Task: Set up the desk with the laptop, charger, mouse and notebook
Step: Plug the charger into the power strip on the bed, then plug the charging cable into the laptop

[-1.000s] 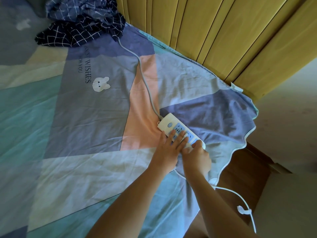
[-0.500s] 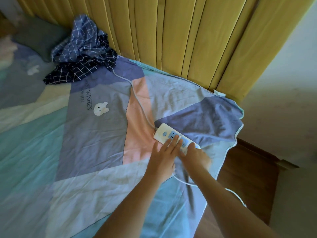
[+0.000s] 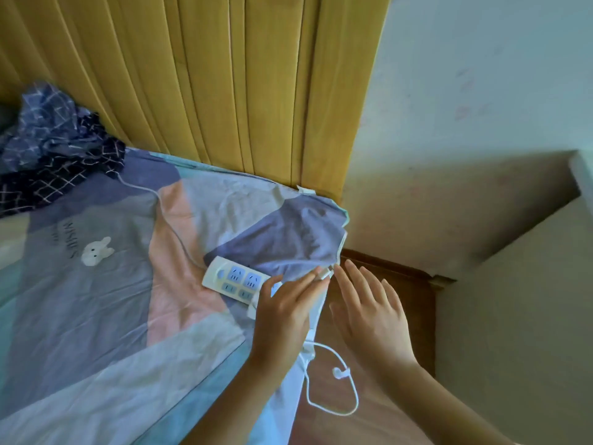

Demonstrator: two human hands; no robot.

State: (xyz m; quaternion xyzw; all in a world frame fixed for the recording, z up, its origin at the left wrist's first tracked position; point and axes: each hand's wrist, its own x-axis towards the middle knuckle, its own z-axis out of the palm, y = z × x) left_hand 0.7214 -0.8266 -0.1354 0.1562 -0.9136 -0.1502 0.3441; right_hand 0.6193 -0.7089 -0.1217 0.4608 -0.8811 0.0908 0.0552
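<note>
On bed (image 3: 96, 316), left hand (image 3: 282, 319) pinches charger plug (image 3: 324, 273); right hand (image 3: 369, 309) spread, empty.

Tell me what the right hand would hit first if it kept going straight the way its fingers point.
The right hand points up and left, toward the sheet's corner. Its fingertips are almost at the small white connector pinched by the left hand, so that probably comes first, then the bedsheet edge. Depth is uncertain.

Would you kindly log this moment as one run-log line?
scene: bed | left hand: pinching white plug | right hand: open, empty | power strip: on bedsheet
</note>
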